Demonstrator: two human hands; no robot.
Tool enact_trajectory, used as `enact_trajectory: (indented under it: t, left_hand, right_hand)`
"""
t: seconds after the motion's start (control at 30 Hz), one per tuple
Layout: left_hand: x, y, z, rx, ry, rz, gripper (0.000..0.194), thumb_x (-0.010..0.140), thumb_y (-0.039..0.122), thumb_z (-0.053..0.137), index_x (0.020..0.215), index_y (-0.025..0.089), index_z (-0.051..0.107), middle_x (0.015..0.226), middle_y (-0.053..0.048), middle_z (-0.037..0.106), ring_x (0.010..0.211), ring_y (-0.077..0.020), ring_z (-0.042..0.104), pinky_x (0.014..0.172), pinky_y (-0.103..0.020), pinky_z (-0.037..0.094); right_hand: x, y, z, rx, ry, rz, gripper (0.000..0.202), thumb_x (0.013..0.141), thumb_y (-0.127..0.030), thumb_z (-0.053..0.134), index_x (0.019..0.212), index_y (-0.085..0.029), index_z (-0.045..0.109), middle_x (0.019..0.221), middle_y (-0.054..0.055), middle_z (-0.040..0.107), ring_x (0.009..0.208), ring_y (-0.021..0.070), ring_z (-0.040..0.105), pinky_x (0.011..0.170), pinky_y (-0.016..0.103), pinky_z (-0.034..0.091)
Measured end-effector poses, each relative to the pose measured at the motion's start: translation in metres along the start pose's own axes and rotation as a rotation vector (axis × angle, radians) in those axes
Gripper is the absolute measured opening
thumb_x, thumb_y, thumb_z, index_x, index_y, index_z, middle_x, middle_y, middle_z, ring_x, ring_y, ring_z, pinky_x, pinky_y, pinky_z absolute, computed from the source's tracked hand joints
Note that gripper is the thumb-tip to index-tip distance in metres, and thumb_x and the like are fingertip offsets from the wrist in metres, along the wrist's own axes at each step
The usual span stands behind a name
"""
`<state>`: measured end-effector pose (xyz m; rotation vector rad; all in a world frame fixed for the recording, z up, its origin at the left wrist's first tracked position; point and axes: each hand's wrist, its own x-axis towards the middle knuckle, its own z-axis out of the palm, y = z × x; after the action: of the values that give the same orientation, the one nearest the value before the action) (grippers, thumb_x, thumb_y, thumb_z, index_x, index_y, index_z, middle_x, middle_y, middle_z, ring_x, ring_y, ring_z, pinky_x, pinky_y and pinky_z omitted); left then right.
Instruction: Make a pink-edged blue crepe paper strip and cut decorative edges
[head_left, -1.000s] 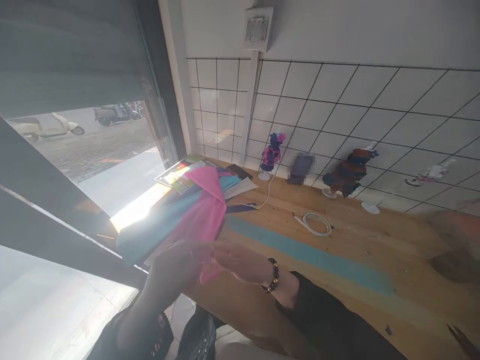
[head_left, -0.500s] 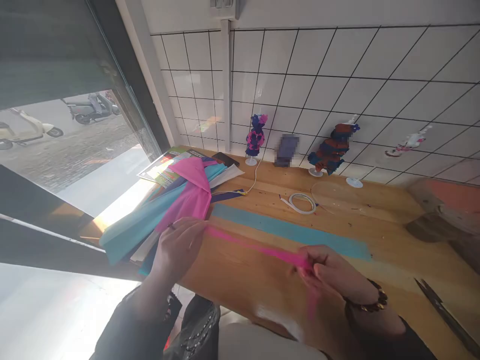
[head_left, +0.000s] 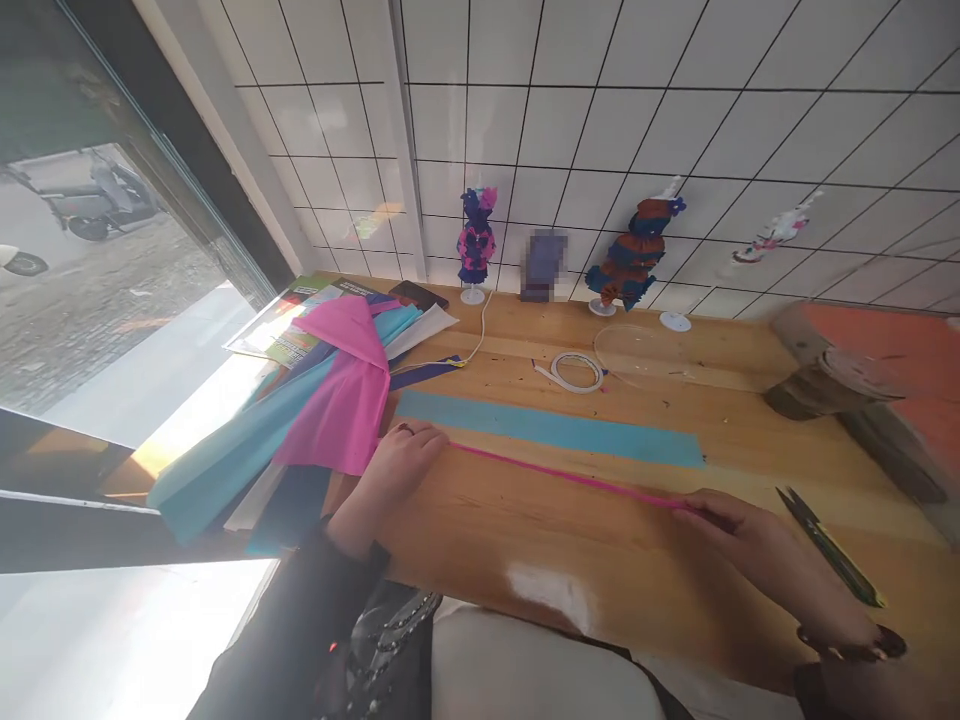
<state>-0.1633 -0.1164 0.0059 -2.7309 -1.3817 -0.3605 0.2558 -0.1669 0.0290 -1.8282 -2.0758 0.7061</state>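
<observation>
A narrow pink paper strip point(head_left: 559, 474) stretches taut between my two hands, above the wooden table. My left hand point(head_left: 409, 460) is closed on its left end, close to the pile of coloured paper. My right hand point(head_left: 739, 530) pinches the other end between thumb and fingers. Behind the strip lies a wide light-blue paper band point(head_left: 551, 427), flat on the wood. To the right of my right hand rest scissors point(head_left: 832, 550) with dark blades. Large pink paper point(head_left: 337, 410) lies draped over light-blue paper point(head_left: 232, 445) at the left.
A roll of white tape point(head_left: 576, 372) lies near the wall. Small paper figures point(head_left: 476, 240) point(head_left: 628, 255) stand on white bases at the back. A brown cup point(head_left: 799, 388) is at the right. The window point(head_left: 82, 230) borders the left side.
My right hand has moved right, away from my left hand, and the strip between them is now longer and straighter. The loose pink tail below my right hand no longer shows. The view has shifted.
</observation>
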Motion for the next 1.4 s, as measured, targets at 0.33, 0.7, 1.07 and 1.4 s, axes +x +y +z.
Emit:
enact_trajectory:
  t: [0.33,0.7,1.07,1.4]
  left_hand:
    - [-0.002,-0.010,0.024,-0.033,-0.041,0.077,0.031,0.078,0.004,0.041,0.101,0.018,0.058,0.100,-0.007,0.062,0.094,-0.0210,0.053,0.074,-0.032,0.043]
    - [-0.004,-0.002,0.018,-0.122,-0.011,0.035,0.033,0.077,0.007,0.041,0.102,0.017,0.060,0.103,-0.008,0.058,0.098,-0.0221,0.049,0.080,-0.036,0.042]
    - [-0.003,-0.007,0.011,-0.456,0.083,-0.236,0.026,0.088,0.024,0.038,0.091,0.020,0.063,0.096,-0.004,0.064,0.091,-0.0166,0.055,0.084,-0.033,0.042]
    - [-0.006,-0.005,0.000,-0.499,-0.006,-0.254,0.025,0.087,0.029,0.041,0.092,0.025,0.065,0.084,-0.001,0.064,0.082,-0.0157,0.055,0.081,-0.031,0.041]
  right_hand:
    - [0.001,0.047,0.036,-0.418,0.356,-0.225,0.034,0.086,-0.019,0.035,0.099,-0.019,0.067,0.097,0.008,0.065,0.086,0.0178,0.061,0.073,0.031,0.051]
    - [0.002,0.050,0.040,-0.512,0.380,-0.197,0.041,0.074,-0.006,0.039,0.103,-0.019,0.065,0.108,0.009,0.061,0.104,0.0236,0.051,0.085,0.042,0.044]
    - [0.067,-0.110,0.084,-0.024,0.141,-0.464,0.032,0.088,-0.017,0.035,0.112,-0.020,0.056,0.101,0.007,0.063,0.093,0.0183,0.055,0.082,0.038,0.046]
    - [0.107,-0.174,0.123,0.011,-0.100,-0.592,0.028,0.090,-0.025,0.038,0.105,-0.017,0.061,0.099,0.007,0.065,0.092,0.0180,0.055,0.081,0.034,0.043]
